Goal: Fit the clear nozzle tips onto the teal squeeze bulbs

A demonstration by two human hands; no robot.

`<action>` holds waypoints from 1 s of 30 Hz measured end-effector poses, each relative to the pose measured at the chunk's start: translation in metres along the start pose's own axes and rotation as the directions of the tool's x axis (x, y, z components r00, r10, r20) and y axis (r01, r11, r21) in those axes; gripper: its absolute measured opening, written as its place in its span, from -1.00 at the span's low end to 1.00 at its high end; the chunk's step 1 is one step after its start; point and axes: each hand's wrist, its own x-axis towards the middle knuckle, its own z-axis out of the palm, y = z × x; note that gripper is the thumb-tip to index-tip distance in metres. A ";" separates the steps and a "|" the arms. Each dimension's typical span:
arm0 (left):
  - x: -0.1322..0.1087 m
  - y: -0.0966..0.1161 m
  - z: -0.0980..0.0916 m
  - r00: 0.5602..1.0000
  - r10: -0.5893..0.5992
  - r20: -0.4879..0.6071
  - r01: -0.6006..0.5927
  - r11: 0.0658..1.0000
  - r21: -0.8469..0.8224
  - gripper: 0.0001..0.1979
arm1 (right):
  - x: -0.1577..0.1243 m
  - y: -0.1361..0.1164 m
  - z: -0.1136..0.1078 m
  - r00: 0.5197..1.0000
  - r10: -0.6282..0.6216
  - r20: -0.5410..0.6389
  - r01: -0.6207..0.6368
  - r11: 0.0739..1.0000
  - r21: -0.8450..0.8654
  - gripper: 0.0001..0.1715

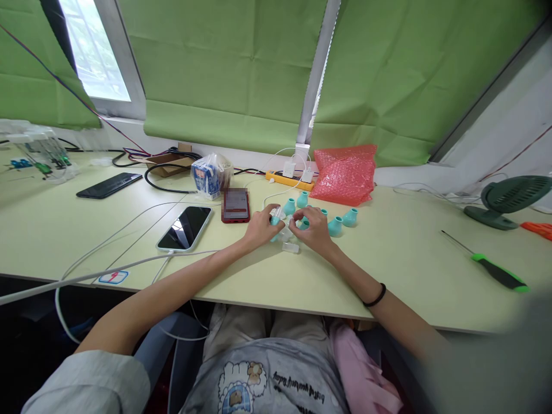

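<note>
Just above the table, my left hand [261, 224] closes its thumb and fingers on a clear plastic piece [278, 213] with some teal at its lower side. Close beside it, my right hand [314, 231] has thumb and fingertips pinched together; whatever lies between them is too small to make out. Below the hands a small clear plastic block [290, 248] lies on the table. Several teal bulb-shaped pieces with open necks, such as one teal bulb [335, 226] and another teal bulb [350, 217], stand behind and right of my right hand, which partly hides some.
Left of my hands lie a phone in a red case [235, 206] and a white-edged phone [185, 229] with a cable. A red bubble-wrap bag [345, 175] and a yellow power strip [288, 180] sit behind. A screwdriver [495, 270] and a green fan [509, 198] are at right.
</note>
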 end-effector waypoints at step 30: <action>-0.011 0.015 -0.006 0.975 0.220 0.026 -0.222 0.962 0.160 -0.72 | 0.000 -0.012 -0.008 0.978 0.202 0.051 -0.208 0.930 0.303 -0.78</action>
